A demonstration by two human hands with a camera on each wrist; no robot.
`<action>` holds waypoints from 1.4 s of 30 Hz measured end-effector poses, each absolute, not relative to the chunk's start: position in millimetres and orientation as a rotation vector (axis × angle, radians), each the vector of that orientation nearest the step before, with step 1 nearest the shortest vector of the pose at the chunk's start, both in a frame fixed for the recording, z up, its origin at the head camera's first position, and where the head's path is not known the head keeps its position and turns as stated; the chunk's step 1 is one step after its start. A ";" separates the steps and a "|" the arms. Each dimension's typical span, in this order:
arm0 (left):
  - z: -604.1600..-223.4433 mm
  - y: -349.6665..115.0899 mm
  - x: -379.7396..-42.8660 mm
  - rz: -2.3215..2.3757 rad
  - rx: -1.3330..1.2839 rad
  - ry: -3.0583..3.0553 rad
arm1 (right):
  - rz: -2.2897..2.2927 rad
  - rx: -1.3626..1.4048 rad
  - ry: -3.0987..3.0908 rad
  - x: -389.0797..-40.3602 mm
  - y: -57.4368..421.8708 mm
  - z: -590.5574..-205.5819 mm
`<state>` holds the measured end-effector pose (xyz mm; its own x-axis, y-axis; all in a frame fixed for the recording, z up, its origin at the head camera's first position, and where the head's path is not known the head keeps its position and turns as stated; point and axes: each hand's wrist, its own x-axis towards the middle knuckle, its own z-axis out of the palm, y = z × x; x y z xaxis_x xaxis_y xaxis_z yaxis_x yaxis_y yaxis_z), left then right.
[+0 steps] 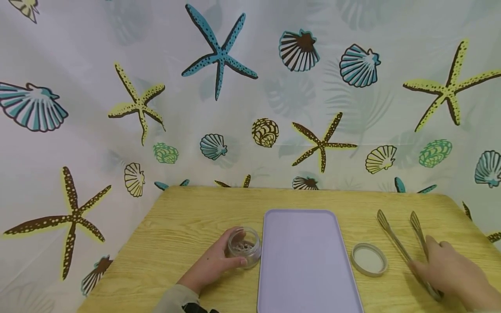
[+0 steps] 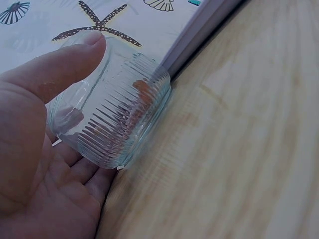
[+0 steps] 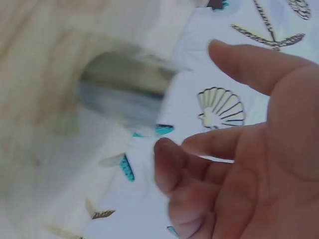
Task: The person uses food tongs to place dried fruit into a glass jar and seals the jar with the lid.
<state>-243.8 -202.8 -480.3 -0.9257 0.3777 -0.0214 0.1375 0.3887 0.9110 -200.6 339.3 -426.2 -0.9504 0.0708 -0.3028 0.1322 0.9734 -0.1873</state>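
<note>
My left hand (image 1: pixel 213 263) grips a clear glass jar (image 1: pixel 253 259) on the table, left of the tray. In the left wrist view, the jar (image 2: pixel 114 109) has ribbed sides, with the thumb on one side and fingers behind. Small brownish and reddish pieces lie at its bottom, too unclear to name. At the right, my right hand (image 1: pixel 450 267) hovers over the closed end of metal tongs (image 1: pixel 398 242). The right wrist view shows the thumb spread from loosely bent fingers and the blurred tongs (image 3: pixel 124 89) beyond them, apart from the hand.
A pale lavender tray (image 1: pixel 305 261) lies in the middle of the wooden table (image 1: pixel 195 213). Between tray and tongs sits a round lid (image 1: pixel 369 261). Behind the table hangs a white curtain (image 1: pixel 242 165) printed with shells and starfish.
</note>
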 end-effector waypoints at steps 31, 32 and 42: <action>-479.9 -200.5 -243.1 1.579 0.433 2.394 | -0.635 -0.357 2.844 -215.8 273.6 -439.1; -480.1 -200.6 -243.2 1.579 0.434 2.396 | -0.635 -0.359 2.849 -216.2 272.6 -438.8; -480.3 -201.7 -243.4 1.590 0.442 2.389 | -0.759 -0.371 2.814 -220.3 272.4 -439.9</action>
